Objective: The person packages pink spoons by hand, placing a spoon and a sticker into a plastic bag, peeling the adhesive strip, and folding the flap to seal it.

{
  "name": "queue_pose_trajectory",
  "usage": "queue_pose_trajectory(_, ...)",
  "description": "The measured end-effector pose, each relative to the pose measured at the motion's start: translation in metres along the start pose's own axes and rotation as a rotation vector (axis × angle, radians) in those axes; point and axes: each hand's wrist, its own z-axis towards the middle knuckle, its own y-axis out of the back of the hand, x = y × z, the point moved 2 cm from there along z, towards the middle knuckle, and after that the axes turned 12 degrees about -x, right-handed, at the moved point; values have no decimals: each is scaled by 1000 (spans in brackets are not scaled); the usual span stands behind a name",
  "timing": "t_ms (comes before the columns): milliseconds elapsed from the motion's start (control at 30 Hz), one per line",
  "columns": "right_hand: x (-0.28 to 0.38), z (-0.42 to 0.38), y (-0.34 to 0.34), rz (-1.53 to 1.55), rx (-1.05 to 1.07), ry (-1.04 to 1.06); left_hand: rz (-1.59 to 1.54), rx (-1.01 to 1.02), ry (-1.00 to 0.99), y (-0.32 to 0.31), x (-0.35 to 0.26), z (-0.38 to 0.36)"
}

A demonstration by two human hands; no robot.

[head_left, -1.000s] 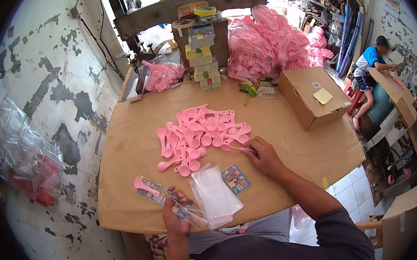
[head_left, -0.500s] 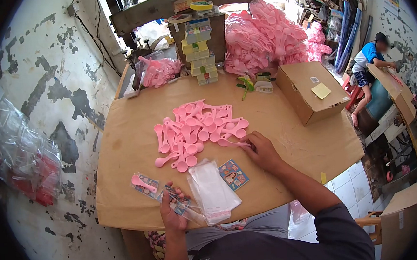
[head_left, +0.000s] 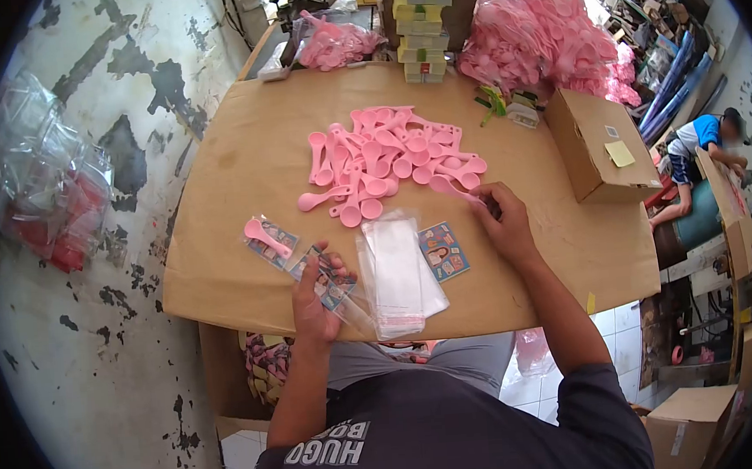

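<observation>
Pinched in my right hand (head_left: pixel 504 217) is the handle end of a pink spoon (head_left: pixel 451 187), just right of the spoon pile (head_left: pixel 379 156). My left hand (head_left: pixel 318 299) holds a clear plastic bag with a printed card (head_left: pixel 332 288) inside. Beyond that hand lies a packed spoon (head_left: pixel 265 239) on a card in clear plastic. A stack of clear bags (head_left: pixel 396 277) rests between my hands, overlapping the edge of a blue printed card stack (head_left: pixel 443 251).
A cardboard box (head_left: pixel 601 149) stands at the right. Stacked card bundles (head_left: pixel 421 35), a large heap of bagged pink spoons (head_left: pixel 536 36) and a smaller bag (head_left: pixel 336 41) line the back. Another person (head_left: pixel 701 146) sits far right.
The camera view has tilted down and shifted left, so the table appears higher and farther right. My right hand has drawn the pink spoon slightly away from the pile.
</observation>
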Motion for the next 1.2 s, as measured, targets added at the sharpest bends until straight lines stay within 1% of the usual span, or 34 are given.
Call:
queue_pose_trajectory(100, -4, 3, 1, 7, -7, 0, 0, 4, -10, -1, 1, 1)
queue_pose_trajectory(167, -7, 4, 0, 23, -2, -43, 2, -1, -14, -1, 0, 1)
queue_pose_trajectory(300, -6, 3, 1, -18, 6, 8, -6, -4, 17, 0, 2, 2)
queue_pose_trajectory(500, -4, 5, 2, 14, 31, -59, 0, 5, 46, 1, 3, 2)
queue_pose_trajectory(633, -3, 6, 2, 12, 41, -93, 13, 0, 28, -5, -1, 0)
queue_pose_trajectory(700, -3, 6, 2, 17, 46, -62, 27, -14, 29, -2, 0, -1)
queue_pose_trajectory(933, -5, 7, 2, 58, 44, -87, 5, -34, 17, 1, 2, 1)
queue_pose_trajectory(1000, -3, 7, 2, 3, 61, -64, 7, -33, 20, 1, 1, 0)
queue_pose_trajectory(1200, -3, 7, 1, -8, 67, -56, -5, -26, 23, -2, 1, 0)
